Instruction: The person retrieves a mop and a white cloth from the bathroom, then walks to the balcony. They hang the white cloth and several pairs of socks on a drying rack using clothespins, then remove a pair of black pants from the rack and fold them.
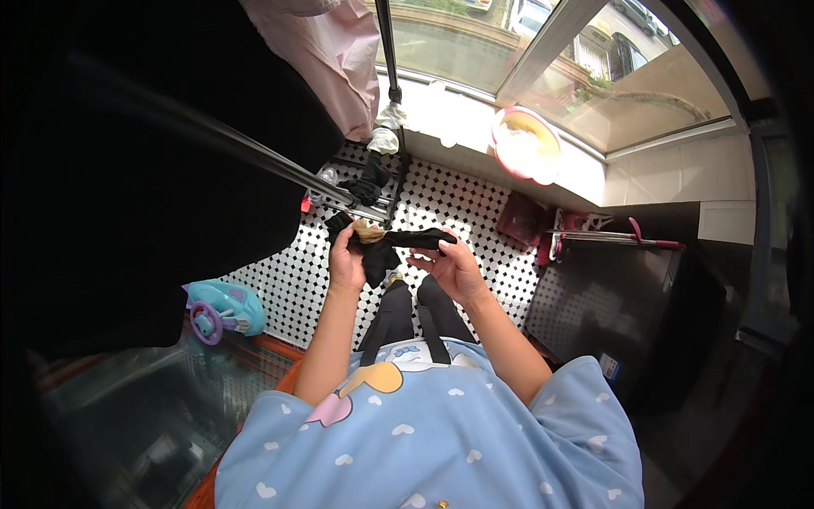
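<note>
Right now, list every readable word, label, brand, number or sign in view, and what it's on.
Readable text: none.
Small white-and-blue sticker, apparently on the glossy black box-shaped unit: too small to read.
Light-blue short-sleeved garment with white hearts: cartoon print, no words I can make out.
Black cloth with a beige part, held by left hand and right hand: no text visible.

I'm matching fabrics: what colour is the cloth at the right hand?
The cloth is black; the head view shows it.
</note>
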`<state>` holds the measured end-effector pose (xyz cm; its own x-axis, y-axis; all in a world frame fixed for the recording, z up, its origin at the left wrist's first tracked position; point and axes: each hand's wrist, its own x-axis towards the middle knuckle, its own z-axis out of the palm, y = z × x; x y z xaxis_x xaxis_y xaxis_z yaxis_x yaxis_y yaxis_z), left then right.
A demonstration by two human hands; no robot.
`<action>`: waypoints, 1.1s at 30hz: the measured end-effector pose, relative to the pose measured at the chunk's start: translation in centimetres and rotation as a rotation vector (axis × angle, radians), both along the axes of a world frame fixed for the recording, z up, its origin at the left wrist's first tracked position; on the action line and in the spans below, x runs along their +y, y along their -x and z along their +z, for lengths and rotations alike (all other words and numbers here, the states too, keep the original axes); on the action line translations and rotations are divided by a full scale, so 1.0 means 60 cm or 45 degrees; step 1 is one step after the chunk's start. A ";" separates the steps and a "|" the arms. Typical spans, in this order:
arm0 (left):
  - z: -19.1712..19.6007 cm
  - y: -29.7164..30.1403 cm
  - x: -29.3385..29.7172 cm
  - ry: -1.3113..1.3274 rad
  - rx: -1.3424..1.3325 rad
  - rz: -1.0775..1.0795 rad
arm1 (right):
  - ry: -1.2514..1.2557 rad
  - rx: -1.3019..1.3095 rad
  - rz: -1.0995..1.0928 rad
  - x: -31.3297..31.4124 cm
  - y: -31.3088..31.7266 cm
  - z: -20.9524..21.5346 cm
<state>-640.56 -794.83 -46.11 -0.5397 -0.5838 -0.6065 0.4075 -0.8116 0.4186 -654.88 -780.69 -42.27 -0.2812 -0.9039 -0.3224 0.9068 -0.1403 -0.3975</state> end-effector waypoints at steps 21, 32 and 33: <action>-0.032 -0.057 0.060 1.767 -1.492 -0.742 | -0.802 1.298 0.184 0.076 0.018 -0.040; 0.027 -0.082 0.046 1.855 -1.172 -0.914 | -0.606 1.317 0.338 0.057 -0.065 0.040; 0.027 -0.084 0.045 1.759 -1.091 -0.904 | -0.683 1.682 0.284 0.058 -0.069 0.033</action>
<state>-635.55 -792.11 -44.47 -0.7172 -0.6822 -0.1423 -0.5116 0.3769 0.7721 -650.72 -777.21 -40.32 -0.5081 -0.8238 -0.2515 -0.1764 0.3854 -0.9057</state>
